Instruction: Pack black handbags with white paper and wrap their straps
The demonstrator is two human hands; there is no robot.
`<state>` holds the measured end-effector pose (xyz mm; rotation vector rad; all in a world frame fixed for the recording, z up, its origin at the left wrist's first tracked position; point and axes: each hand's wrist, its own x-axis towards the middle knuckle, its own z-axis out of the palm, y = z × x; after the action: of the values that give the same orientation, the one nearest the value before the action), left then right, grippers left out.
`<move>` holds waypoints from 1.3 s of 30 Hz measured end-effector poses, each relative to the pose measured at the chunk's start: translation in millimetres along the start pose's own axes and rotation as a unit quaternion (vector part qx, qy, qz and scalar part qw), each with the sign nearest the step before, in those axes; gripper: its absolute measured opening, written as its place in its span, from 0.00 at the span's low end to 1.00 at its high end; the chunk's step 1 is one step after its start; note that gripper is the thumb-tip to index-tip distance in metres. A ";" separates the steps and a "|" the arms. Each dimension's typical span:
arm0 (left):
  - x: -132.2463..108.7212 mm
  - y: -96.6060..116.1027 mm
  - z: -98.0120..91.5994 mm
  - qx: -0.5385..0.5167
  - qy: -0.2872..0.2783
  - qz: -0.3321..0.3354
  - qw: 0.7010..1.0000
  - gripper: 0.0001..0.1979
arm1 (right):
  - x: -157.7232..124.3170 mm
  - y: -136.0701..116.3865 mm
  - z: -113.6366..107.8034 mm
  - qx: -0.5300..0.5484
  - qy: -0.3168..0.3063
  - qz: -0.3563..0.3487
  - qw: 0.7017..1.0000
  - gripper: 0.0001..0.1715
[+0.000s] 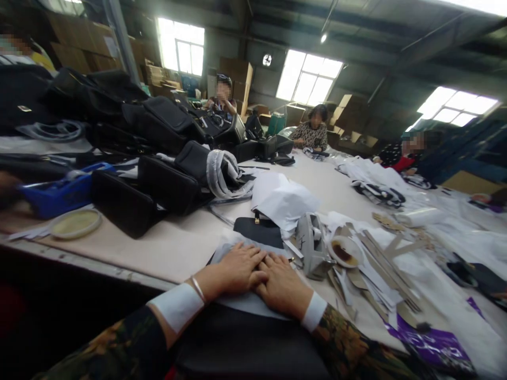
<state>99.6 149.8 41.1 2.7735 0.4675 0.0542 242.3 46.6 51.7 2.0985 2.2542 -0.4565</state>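
Side by side, my left hand and my right hand lie flat with fingers stretched out, pressing on a grey sheet. The fingers of the two hands touch in the middle. Beneath the sheet is a black bag that reaches toward me over the table's edge. Beyond my fingertips a black flap with a small gold clasp shows. A crumpled white sheet lies just past it. What is directly under my palms is hidden.
A grey tape dispenser and a bowl of brown liquid stand at the right, beside cardboard strips. Black bags pile up at the left, near a blue basket and a round lid. Several people sit around the table.
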 end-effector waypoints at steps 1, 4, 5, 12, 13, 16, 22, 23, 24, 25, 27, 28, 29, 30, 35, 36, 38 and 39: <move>-2.0 -7.6 8.1 -0.004 0.008 -0.005 1.000 0.35 | -0.5 2.6 -2.1 0.007 -0.004 -0.010 1.000 0.39; -5.7 -16.1 16.7 -0.017 0.011 -0.003 1.000 0.38 | -2.2 16.2 -18.3 0.028 -0.022 -0.077 0.996 0.41; -6.5 -15.2 15.5 -0.024 0.007 -0.003 1.000 0.38 | -1.8 22.1 -26.8 0.040 -0.035 -0.103 0.993 0.39; -8.8 -7.1 0.7 -0.055 -0.011 -0.022 0.998 0.41 | 51.5 53.7 -84.4 0.054 0.080 -0.011 0.995 0.23; -8.7 -7.5 0.0 -0.058 -0.011 -0.025 0.998 0.41 | 65.3 54.2 -87.6 0.040 0.109 0.007 0.993 0.23; -8.0 -8.9 -0.4 -0.074 -0.010 -0.032 0.997 0.41 | 107.4 54.0 -91.3 0.023 0.156 0.040 0.987 0.23; -9.0 -10.7 -2.4 -0.111 -0.016 -0.052 0.992 0.42 | 185.9 86.3 -114.7 0.035 0.195 0.122 0.972 0.22; -9.6 -11.4 -3.2 -0.121 -0.017 -0.054 0.991 0.42 | 198.4 96.9 -121.7 0.036 0.198 0.140 0.970 0.22; -10.2 -12.4 -4.1 -0.133 -0.016 -0.056 0.989 0.42 | 210.4 107.7 -128.4 0.035 0.199 0.155 0.967 0.20; -10.6 -13.6 -4.9 -0.144 -0.015 -0.056 0.988 0.42 | 221.7 118.1 -134.0 0.033 0.199 0.168 0.965 0.19; -10.5 -16.5 -6.2 -0.160 -0.016 -0.060 0.985 0.42 | 241.0 135.7 -139.5 0.025 0.193 0.191 0.962 0.18; -10.0 -18.1 -6.5 -0.164 -0.019 -0.063 0.984 0.42 | 249.0 142.2 -138.9 0.020 0.187 0.202 0.961 0.20; -9.1 -19.8 -6.6 -0.166 -0.021 -0.066 0.984 0.42 | 255.8 146.9 -136.1 0.017 0.181 0.213 0.960 0.23; -8.0 -21.7 -6.2 -0.167 -0.024 -0.069 0.983 0.42 | 261.6 150.0 -131.6 0.013 0.174 0.224 0.959 0.28; -1.8 -31.5 1.7 -0.164 -0.030 -0.061 0.984 0.44 | 281.7 154.1 -106.1 0.008 0.170 0.279 0.945 0.56; -0.9 -33.5 3.9 -0.164 -0.031 -0.058 0.984 0.44 | 284.9 155.4 -104.0 0.012 0.174 0.290 0.941 0.56; 0.5 -36.8 7.9 -0.165 -0.033 -0.055 0.984 0.44 | 290.2 160.5 -103.6 0.025 0.183 0.303 0.935 0.46; 1.0 -38.1 9.3 -0.166 -0.032 -0.054 0.984 0.44 | 292.2 164.1 -104.7 0.033 0.190 0.301 0.934 0.38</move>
<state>89.5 181.2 19.9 2.4125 0.5371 0.0156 395.0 362.7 56.5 2.9461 1.5860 -0.0950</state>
